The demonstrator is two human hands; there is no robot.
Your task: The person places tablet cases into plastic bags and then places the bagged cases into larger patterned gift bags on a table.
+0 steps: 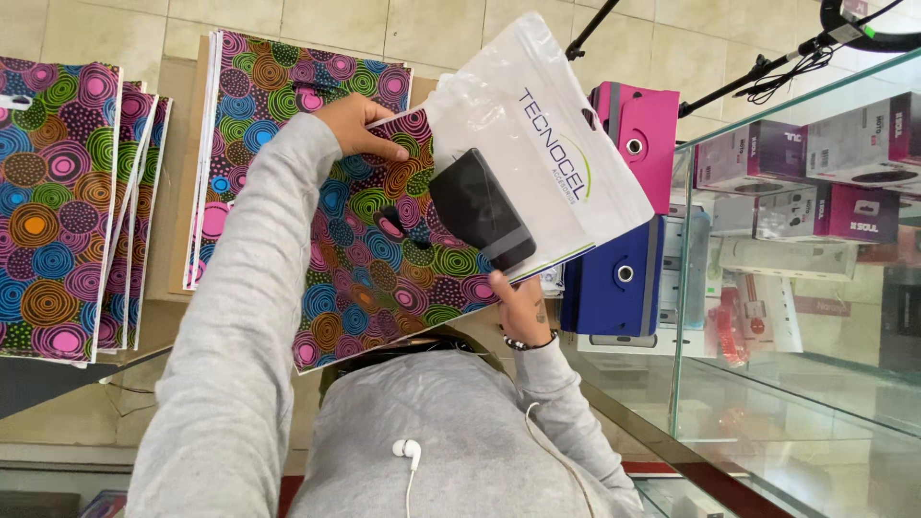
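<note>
Beige floor tiles run behind everything, with a glass display case (767, 288) filling the right side.

Nearest the camera, white earbuds (408, 448) rest on the person's grey sweatshirt (432, 451). Just beyond, the right hand (523, 305), a beaded band at its wrist, pinches the lower edge of a white plastic bag (537, 125). One dark phone (480, 208) shows through the bag's clear film; its long axis runs diagonally, one end toward the upper left and the other toward the lower right, near the right hand. The bag's mouth points to the upper right.

Behind the white bag lies one bag printed with colourful circles (384, 278). The left hand (360, 125), at the end of a grey sleeve, is closed on that patterned bag's top edge, fingers curled over it.

Farther off, two stacks of the same patterned bags lie on a brown desk (177, 173): one stack (259, 105) behind the left arm, another (62, 201) at the far left. Beside the case stand two tablet covers, one pink (638, 134) and one blue (614, 278). Inside the case sit several pink-and-white boxes (815, 153).
</note>
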